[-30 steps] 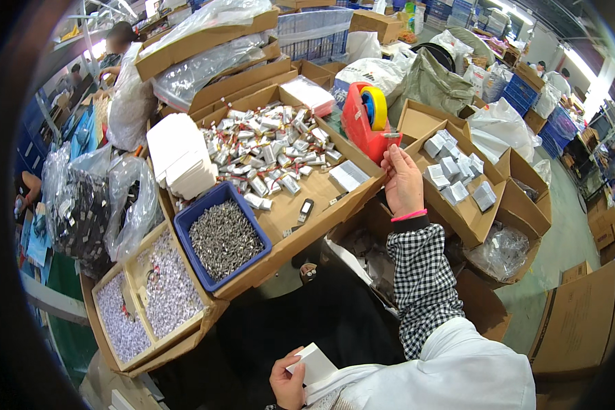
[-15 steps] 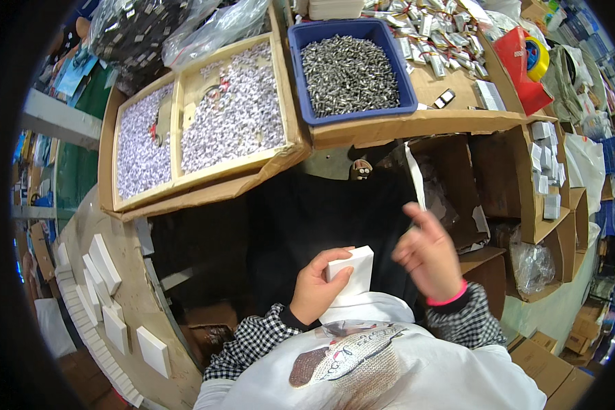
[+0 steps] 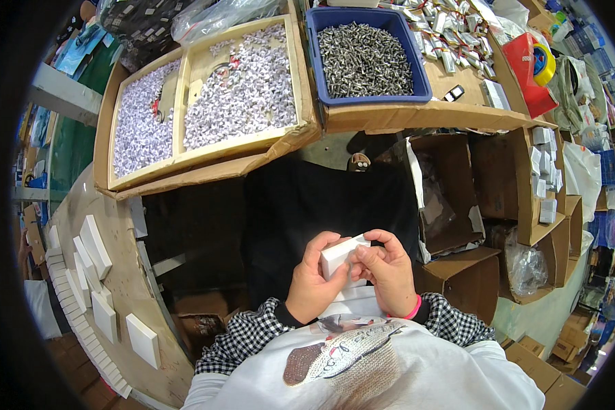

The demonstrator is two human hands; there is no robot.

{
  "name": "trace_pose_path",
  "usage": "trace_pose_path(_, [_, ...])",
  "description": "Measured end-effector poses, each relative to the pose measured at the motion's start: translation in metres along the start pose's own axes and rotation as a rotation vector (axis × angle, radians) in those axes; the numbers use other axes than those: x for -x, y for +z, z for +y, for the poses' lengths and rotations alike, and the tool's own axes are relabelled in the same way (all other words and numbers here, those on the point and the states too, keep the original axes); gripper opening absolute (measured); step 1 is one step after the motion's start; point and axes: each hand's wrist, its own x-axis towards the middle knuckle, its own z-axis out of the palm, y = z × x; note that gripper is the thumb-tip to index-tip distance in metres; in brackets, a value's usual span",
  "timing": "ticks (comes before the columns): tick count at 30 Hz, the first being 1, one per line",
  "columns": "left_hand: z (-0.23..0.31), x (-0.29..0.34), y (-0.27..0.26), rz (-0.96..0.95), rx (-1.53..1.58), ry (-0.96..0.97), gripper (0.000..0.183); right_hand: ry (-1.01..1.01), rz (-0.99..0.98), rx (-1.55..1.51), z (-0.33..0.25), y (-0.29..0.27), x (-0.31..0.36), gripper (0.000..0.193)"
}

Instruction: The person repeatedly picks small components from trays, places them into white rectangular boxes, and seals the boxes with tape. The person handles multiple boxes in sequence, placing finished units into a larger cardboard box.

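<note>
A small white box (image 3: pixel 337 255) is held up in front of my lap, between both hands. My left hand (image 3: pixel 310 281) is closed round its left side, thumb on the near face and fingers behind. My right hand (image 3: pixel 393 280), with a pink band at the wrist, has its thumb and fingers pinched at the box's right end. Those fingers hide that end, so I cannot tell whether a flap there is open or closed. Below the hands lies the white printed cloth (image 3: pixel 348 348) over my front.
Ahead stand a divided wooden tray (image 3: pixel 179 109) of small whitish pieces and a blue bin (image 3: pixel 422 92) of metal parts. White boxes (image 3: pixel 142 340) lie on the left table (image 3: pixel 119 249). Open cartons (image 3: pixel 468 270) stand at right, with a red tape dispenser (image 3: pixel 526 75) beyond.
My right hand has come down and left from the right side and now grips the box's right end. The left hand still holds the box. The whole view has shifted slightly.
</note>
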Motion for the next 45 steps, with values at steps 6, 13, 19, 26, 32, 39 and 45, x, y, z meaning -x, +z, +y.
trace_pose_path(6, [0.016,-0.004,-0.005,-0.118,-0.193,0.061,0.048,0.033,0.007,0.058,-0.005,0.001,-0.001,0.031])
trace_pose_path(13, [0.027,-0.004,-0.011,-0.143,-0.31,0.022,0.031,0.118,0.031,0.202,-0.011,0.002,-0.003,0.034])
trace_pose_path(19, [0.013,-0.013,-0.006,-0.003,-0.349,0.217,0.013,0.254,-0.05,0.468,-0.005,-0.009,-0.005,0.046])
trace_pose_path(26, [-0.003,-0.006,-0.006,0.056,-0.288,0.073,0.021,0.133,-0.127,0.696,0.005,-0.018,-0.009,0.035])
trace_pose_path(32, [0.016,0.0,-0.024,0.046,0.008,-0.1,0.029,0.004,-0.234,0.695,-0.006,0.008,-0.016,0.022])
trace_pose_path(39, [0.079,0.044,-0.118,0.608,-0.151,0.325,0.031,-0.032,-0.368,0.771,-0.019,0.025,-0.036,0.023])
trace_pose_path(45, [0.161,0.12,-0.226,1.506,-0.997,0.554,0.031,-0.059,-0.415,0.786,-0.001,0.018,-0.042,0.016])
